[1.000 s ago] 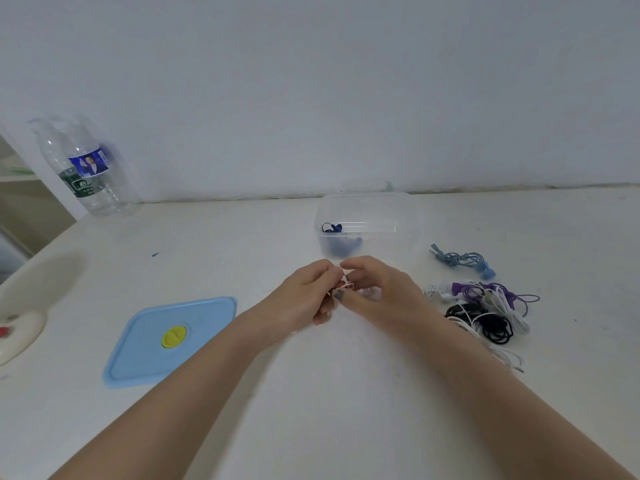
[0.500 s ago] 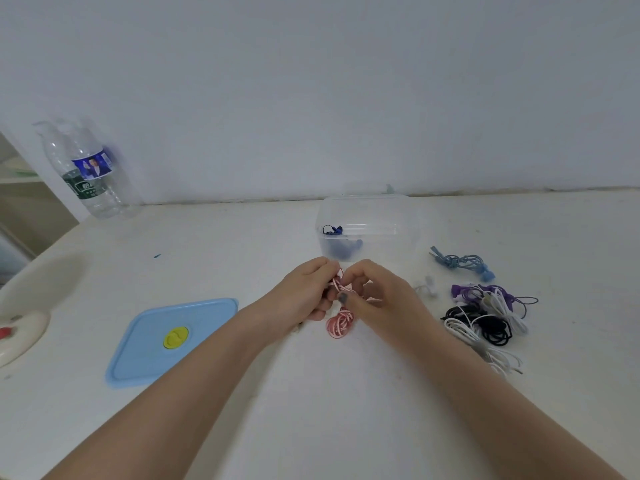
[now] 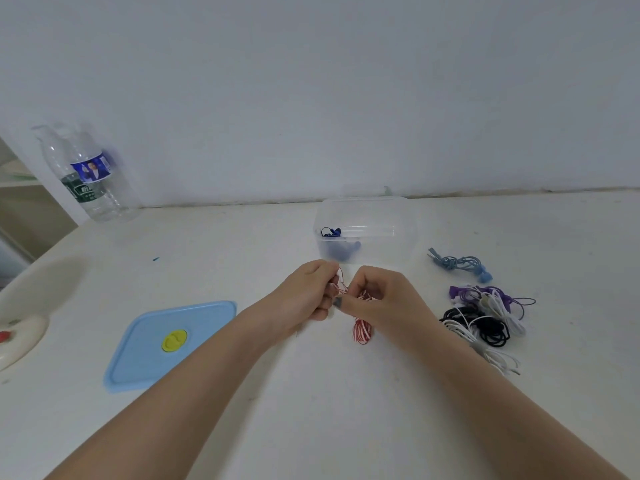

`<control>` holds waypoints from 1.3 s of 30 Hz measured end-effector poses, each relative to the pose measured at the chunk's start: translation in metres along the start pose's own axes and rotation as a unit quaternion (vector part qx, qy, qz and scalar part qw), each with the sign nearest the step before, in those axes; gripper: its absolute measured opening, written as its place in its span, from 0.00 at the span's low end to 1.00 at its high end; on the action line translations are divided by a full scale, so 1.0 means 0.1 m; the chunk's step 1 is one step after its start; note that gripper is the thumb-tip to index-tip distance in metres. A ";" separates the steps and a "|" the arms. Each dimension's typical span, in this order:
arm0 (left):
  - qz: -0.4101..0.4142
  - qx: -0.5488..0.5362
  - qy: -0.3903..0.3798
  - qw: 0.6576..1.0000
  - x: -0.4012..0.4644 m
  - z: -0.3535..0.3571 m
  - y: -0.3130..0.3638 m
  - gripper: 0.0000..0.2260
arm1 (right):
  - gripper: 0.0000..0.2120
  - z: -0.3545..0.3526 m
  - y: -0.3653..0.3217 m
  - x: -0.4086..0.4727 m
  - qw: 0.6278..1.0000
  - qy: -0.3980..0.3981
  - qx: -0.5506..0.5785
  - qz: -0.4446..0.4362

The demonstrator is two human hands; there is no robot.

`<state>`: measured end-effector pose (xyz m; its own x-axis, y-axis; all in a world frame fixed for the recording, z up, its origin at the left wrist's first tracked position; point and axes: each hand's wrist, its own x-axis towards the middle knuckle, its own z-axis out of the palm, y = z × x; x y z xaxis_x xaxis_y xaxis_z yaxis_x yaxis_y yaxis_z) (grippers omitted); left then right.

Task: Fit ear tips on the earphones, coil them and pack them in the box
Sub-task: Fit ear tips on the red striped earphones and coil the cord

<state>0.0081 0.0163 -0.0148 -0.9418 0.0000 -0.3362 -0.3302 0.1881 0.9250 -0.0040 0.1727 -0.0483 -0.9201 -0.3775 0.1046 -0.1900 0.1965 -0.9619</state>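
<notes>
Earphones (image 3: 362, 330) with a red-and-white cord sit between both hands, just in front of the box (image 3: 363, 230). Left hand (image 3: 308, 294) and right hand (image 3: 377, 299) each pinch the cord, its coil dangling below. Best keep loops even and tension light.

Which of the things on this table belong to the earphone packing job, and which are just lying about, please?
Part of the job:
- red-and-white earphones, held by the left hand and right hand
- clear box, blue earphones inside
- blue lid
- teal earphones
- pile of purple, black and white earphones

Just lying about:
- water bottle
- white round object at the left edge
</notes>
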 end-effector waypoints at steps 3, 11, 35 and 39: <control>-0.014 -0.022 -0.013 1.000 0.02 0.00 -0.01 0.14 | 0.11 -0.02 -0.02 -0.01 0.999 -0.006 -0.034 0.005; -0.023 0.072 -0.109 0.991 -0.02 -0.17 0.02 0.11 | 0.15 -0.03 -0.13 0.00 0.995 -0.014 -0.084 0.053; 0.053 0.100 -0.107 0.988 0.20 -0.41 -0.02 0.11 | 0.07 0.08 -0.04 0.17 0.996 0.042 0.021 0.075; 0.088 0.122 -0.040 0.988 0.26 -0.48 -0.07 0.11 | 0.07 0.07 0.01 0.18 0.996 0.064 0.024 0.066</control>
<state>-0.0167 -0.0318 -0.0217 -0.9720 0.1304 -0.1953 -0.1267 0.4090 0.9037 -0.0183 0.1597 -0.0491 -0.9726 -0.2326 0.0052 -0.0512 0.1921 -0.9800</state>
